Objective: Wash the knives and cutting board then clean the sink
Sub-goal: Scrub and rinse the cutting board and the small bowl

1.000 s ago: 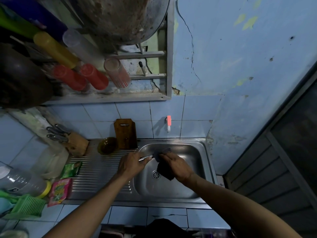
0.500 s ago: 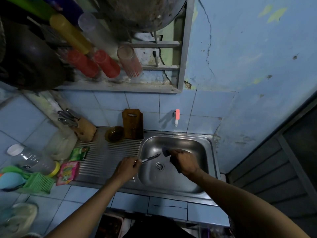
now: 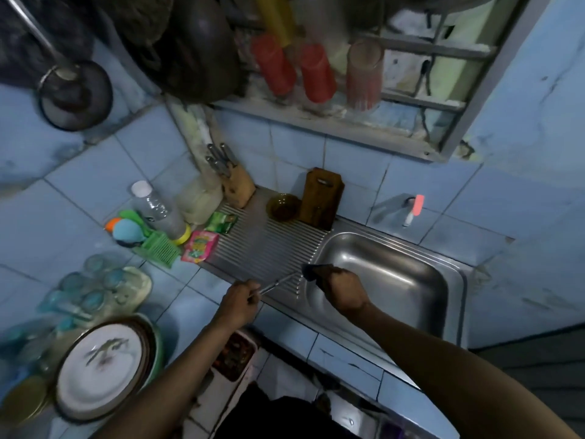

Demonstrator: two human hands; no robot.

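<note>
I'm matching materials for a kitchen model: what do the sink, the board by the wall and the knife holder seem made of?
The sink looks like stainless steel, brushed: grey, with soft reflections and a ribbed drainer. The board seems to be dark wood, brown and matt, though the grain is blurred. The knife holder looks like pale wood, a tan block with metal-looking handles sticking out.

Home kitchen: steel sink [image 3: 389,280], tiled counter [image 3: 95,198], knife block [image 3: 237,185], stacked plates [image 3: 98,369].
</note>
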